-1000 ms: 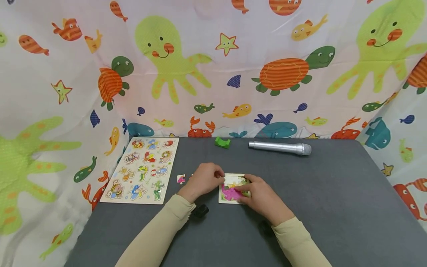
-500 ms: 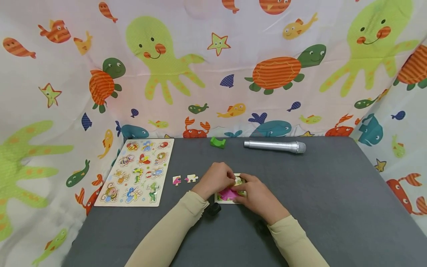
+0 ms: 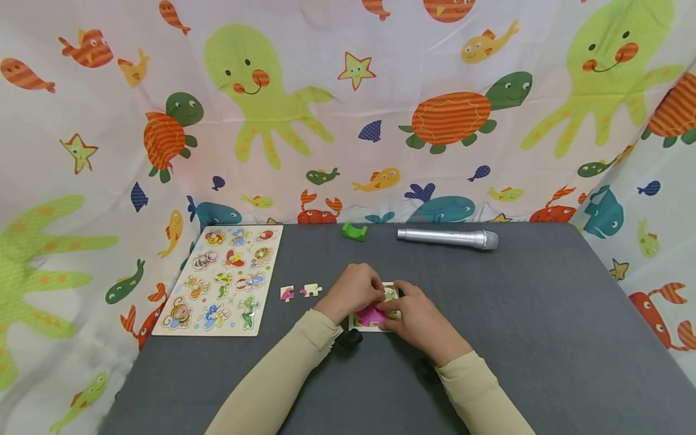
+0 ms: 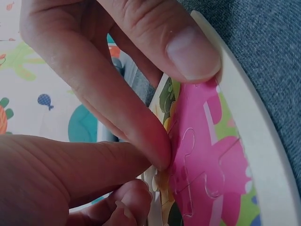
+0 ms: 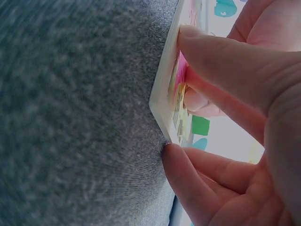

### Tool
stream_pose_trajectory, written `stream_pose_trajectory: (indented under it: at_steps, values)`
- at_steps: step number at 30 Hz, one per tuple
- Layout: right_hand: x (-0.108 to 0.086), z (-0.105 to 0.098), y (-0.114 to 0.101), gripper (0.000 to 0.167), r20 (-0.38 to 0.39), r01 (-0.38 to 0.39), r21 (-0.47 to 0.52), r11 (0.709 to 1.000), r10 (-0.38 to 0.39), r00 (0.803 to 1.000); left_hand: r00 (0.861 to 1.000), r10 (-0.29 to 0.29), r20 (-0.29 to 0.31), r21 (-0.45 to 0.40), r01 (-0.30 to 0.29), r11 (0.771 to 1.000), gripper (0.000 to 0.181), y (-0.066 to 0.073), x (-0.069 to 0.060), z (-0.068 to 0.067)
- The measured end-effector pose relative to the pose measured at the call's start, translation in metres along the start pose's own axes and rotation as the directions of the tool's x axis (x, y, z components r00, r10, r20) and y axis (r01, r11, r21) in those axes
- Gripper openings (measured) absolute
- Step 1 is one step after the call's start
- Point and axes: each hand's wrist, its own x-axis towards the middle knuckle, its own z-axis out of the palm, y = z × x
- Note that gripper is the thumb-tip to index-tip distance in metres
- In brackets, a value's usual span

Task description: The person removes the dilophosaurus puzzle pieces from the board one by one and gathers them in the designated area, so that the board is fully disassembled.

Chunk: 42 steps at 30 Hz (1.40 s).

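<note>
A small jigsaw puzzle (image 4: pixel 207 150) with a pink animal lies in a pale-rimmed tray (image 3: pixel 370 330) on the table. My right hand (image 3: pixel 421 317) grips this tray, its thumb on the near rim and other fingers at the right side; the index fingertip touches the pink picture. Over the tray's far left part, my left hand (image 3: pixel 353 291) has thumb and forefinger together, pinching what looks like a puzzle piece (image 4: pixel 156 181), mostly covered by the fingers. Two loose puzzle pieces, one pink and white (image 3: pixel 287 293) and one mostly cream (image 3: pixel 312 290), lie left of the left hand.
A board with insect pictures (image 3: pixel 217 281) lies at the table's left. Along the back are a green curved block (image 3: pixel 355 232) and a silver microphone (image 3: pixel 447 238). A curtain with sea animals (image 3: pixel 326 109) surrounds the grey table (image 3: pixel 522 314).
My left hand has moved rightward over the tray, uncovering the cream loose piece. The right hand keeps its hold on the tray. The head view has turned slightly to the right.
</note>
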Motion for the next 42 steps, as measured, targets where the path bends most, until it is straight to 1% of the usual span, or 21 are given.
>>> stream_pose_trajectory:
  at_steps: [5, 9, 12, 15, 17, 21, 25, 27, 29, 32, 36, 39, 42]
  values:
    - [0.0, 0.0, 0.0, 0.029, -0.001, -0.009, 0.0, 1.0, 0.009, 1.0, 1.0, 0.01, -0.004, -0.006, -0.01, 1.0, 0.012, -0.002, 0.0, 0.0]
    - [0.001, -0.001, 0.0, 0.031, 0.012, -0.029, -0.002, 1.0, 0.029, 1.0, 1.0, 0.002, -0.006, -0.004, -0.002, 1.0, 0.013, -0.002, 0.001, 0.001]
    - [0.0, 0.0, 0.001, 0.031, 0.014, -0.028, -0.002, 1.0, 0.028, 1.0, 1.0, 0.0, -0.006, -0.011, 0.0, 1.0, 0.013, -0.003, 0.001, 0.001]
    - [0.001, 0.0, -0.001, 0.033, 0.019, -0.02, -0.001, 1.0, 0.02, 1.0, 1.0, -0.004, -0.009, -0.03, 0.004, 1.0, 0.013, -0.005, -0.003, -0.004]
    - [0.002, 0.0, -0.002, 0.034, 0.028, -0.027, -0.003, 1.0, 0.027, 0.999, 1.0, -0.014, -0.011, -0.047, 0.013, 0.999, 0.011, -0.009, -0.006, -0.009]
    - [0.002, 0.0, -0.004, 0.038, 0.065, -0.079, -0.005, 0.997, 0.08, 0.995, 0.999, -0.041, -0.03, -0.057, 0.039, 0.998, 0.009, -0.021, -0.014, -0.023]
    - [0.001, -0.001, -0.006, 0.039, 0.08, -0.111, -0.017, 0.994, 0.112, 0.991, 0.995, -0.048, -0.087, -0.015, 0.047, 0.999, 0.009, -0.04, -0.023, -0.04]
    - [0.001, -0.002, -0.006, 0.039, 0.08, -0.114, -0.025, 0.993, 0.116, 0.99, 0.992, -0.056, -0.115, -0.003, 0.056, 0.998, 0.01, -0.05, -0.028, -0.049]
    - [0.001, -0.003, -0.005, 0.04, 0.08, -0.116, -0.027, 0.993, 0.118, 0.99, 0.989, -0.072, -0.132, 0.001, 0.073, 0.997, 0.01, -0.059, -0.033, -0.057]
    - [0.001, -0.004, -0.004, 0.04, 0.087, -0.117, -0.026, 0.993, 0.119, 0.989, 0.987, -0.098, -0.13, 0.001, 0.099, 0.995, 0.011, -0.069, -0.039, -0.067]
    - [0.001, -0.003, -0.004, 0.04, 0.093, -0.118, -0.026, 0.993, 0.12, 0.988, 0.989, -0.108, -0.104, 0.012, 0.11, 0.994, 0.011, -0.075, -0.041, -0.072]
    - [0.0, -0.003, -0.005, 0.04, 0.098, -0.126, -0.025, 0.992, 0.128, 0.987, 0.991, -0.107, -0.078, 0.021, 0.109, 0.994, 0.011, -0.077, -0.041, -0.07]
    - [0.001, -0.003, -0.006, 0.04, 0.1, -0.14, -0.02, 0.99, 0.141, 0.985, 0.993, -0.098, -0.066, 0.042, 0.101, 0.994, 0.011, -0.078, -0.039, -0.067]
